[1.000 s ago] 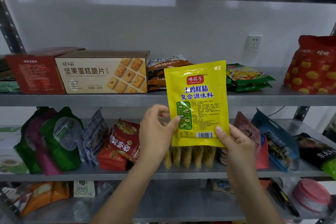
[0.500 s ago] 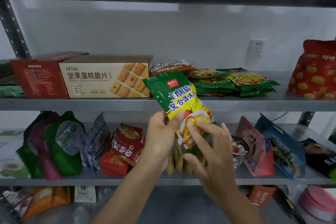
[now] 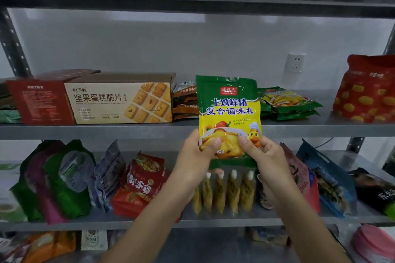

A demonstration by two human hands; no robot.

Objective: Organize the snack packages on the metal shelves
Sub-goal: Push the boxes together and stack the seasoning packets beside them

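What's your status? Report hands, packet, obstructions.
Left hand and right hand both pinch the green-yellow seasoning packet at its lower edge. Packet upright, front facing out, before the shelf edge. Matching packets stacked just right; slot behind hidden.

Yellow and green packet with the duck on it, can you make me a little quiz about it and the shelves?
1. True or false: the left hand and the right hand both grip the yellow-and-green plastic seasoning packet.
2. Which stack lies flat on the grey metal shelf just right of the held packet? A) green-and-yellow packets B) blue tins C) white cups
3. Fill in: the large spotted plastic bag at the far right is ___ with yellow spots.
Key: 1 true; 2 A; 3 red.
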